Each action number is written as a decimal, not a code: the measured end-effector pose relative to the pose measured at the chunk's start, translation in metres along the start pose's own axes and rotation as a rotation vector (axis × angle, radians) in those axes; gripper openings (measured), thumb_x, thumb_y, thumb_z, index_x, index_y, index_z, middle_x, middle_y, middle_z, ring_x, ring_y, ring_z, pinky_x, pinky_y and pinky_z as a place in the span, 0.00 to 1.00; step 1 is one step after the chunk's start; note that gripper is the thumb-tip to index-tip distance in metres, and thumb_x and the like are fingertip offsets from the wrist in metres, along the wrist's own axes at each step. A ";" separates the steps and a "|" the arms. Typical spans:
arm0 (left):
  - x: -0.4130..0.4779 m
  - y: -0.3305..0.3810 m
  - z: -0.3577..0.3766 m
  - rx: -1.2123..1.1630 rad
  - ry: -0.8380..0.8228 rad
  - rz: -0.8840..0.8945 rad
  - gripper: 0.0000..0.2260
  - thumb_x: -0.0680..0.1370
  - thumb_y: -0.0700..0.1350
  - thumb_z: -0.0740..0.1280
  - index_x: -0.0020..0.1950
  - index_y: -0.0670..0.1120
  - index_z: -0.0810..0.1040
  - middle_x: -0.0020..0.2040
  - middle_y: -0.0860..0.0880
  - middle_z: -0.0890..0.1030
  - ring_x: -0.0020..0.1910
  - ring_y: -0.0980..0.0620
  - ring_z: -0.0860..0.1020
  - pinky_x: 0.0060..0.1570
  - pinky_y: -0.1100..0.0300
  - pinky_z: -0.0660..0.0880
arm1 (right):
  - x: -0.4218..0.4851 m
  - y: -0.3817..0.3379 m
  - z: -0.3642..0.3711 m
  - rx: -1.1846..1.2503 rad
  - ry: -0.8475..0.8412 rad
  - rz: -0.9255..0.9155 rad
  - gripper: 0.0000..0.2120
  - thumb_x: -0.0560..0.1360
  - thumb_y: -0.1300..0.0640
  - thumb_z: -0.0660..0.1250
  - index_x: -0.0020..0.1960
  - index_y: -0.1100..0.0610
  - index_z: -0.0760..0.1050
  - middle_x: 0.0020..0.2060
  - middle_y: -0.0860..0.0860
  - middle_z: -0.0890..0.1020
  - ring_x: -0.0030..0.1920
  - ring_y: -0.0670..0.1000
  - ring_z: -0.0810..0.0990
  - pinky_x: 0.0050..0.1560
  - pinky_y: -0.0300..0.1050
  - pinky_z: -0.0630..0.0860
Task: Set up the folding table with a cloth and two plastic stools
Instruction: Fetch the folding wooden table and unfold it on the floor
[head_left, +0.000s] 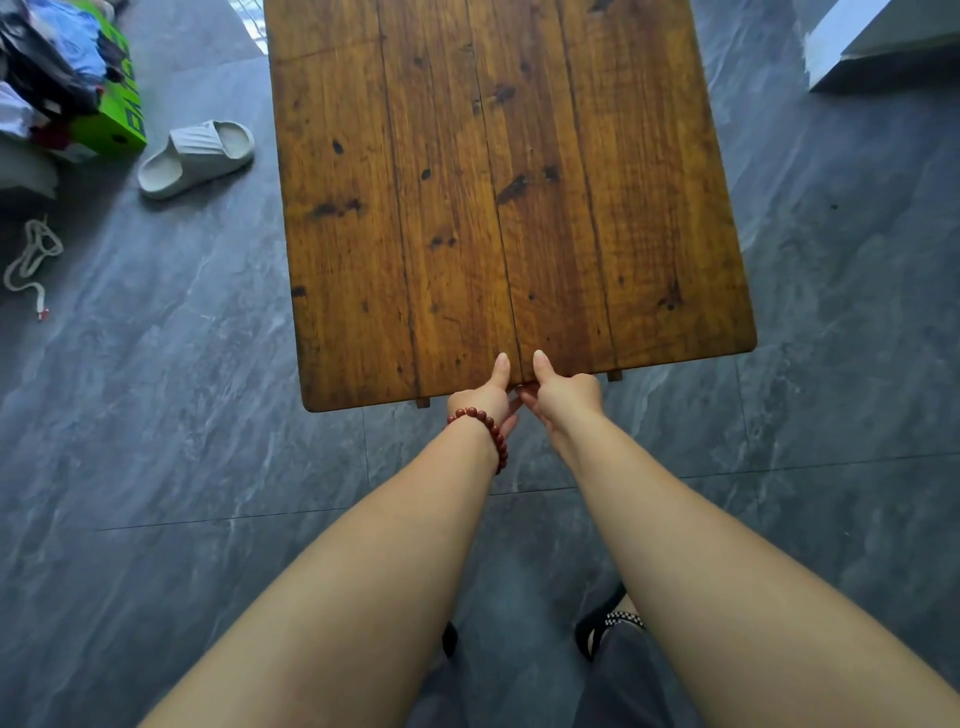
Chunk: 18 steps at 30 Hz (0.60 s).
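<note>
1. The table (509, 182) stood on the grey tiled floor (208, 415). Its top was brown planks with dark knots, and the far end ran out past the top of the view.
2. The left hand (483, 395) was at the middle of the table's near edge. The thumb lay flat on top and the fingers were tucked under the edge, grasping the board. Couldn't really see those fingers though.
3. The right hand (561, 397) sat just beside it with the same hold, thumb on top and fingers curled below. The two hands were almost touching, one on each side of the seam between the middle planks.
4. A bracelet (485, 423) of red-brown beads was on the left wrist.
5. Two small wooden stubs (423, 401) poked out under the near edge, one on each side of the hands.
6. A pale slipper (197, 158) lay sole-down on the floor, near the table's left edge and well apart from the hands.
7. Further left was a green box (122, 88) with clothes (47, 57) heaped by it. A white cord (31, 260) lay on the floor nearer the person.
8. Below the arms, a dark shoe (597, 623) with a checkered strap was on the floor.
</note>
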<state>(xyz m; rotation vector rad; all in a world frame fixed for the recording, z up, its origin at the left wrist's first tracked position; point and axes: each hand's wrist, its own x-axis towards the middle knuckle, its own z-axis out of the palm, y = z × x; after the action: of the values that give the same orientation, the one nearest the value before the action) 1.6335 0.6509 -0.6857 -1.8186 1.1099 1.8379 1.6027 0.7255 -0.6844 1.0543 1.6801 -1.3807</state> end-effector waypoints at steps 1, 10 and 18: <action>0.000 0.000 0.000 0.017 0.009 0.000 0.24 0.72 0.56 0.70 0.60 0.42 0.72 0.48 0.47 0.80 0.46 0.51 0.80 0.50 0.58 0.78 | 0.000 -0.001 0.000 0.008 -0.002 0.006 0.27 0.76 0.51 0.66 0.69 0.64 0.64 0.42 0.52 0.76 0.51 0.53 0.81 0.61 0.53 0.76; -0.013 0.005 0.009 0.035 0.099 0.039 0.27 0.75 0.54 0.68 0.66 0.39 0.68 0.61 0.42 0.77 0.54 0.48 0.81 0.48 0.58 0.77 | 0.001 -0.010 -0.018 0.181 -0.033 0.022 0.27 0.73 0.57 0.71 0.68 0.64 0.66 0.63 0.56 0.74 0.39 0.47 0.78 0.58 0.49 0.78; -0.010 0.002 0.007 0.029 0.119 0.047 0.28 0.72 0.55 0.71 0.65 0.40 0.68 0.58 0.43 0.79 0.46 0.50 0.79 0.53 0.54 0.78 | -0.004 -0.017 -0.023 0.261 -0.046 0.053 0.24 0.75 0.60 0.69 0.68 0.65 0.66 0.64 0.58 0.74 0.55 0.55 0.79 0.55 0.46 0.79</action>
<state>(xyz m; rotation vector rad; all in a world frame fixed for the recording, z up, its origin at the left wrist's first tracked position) 1.6286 0.6569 -0.6764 -1.9224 1.2236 1.7496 1.5885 0.7463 -0.6701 1.1921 1.4551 -1.6078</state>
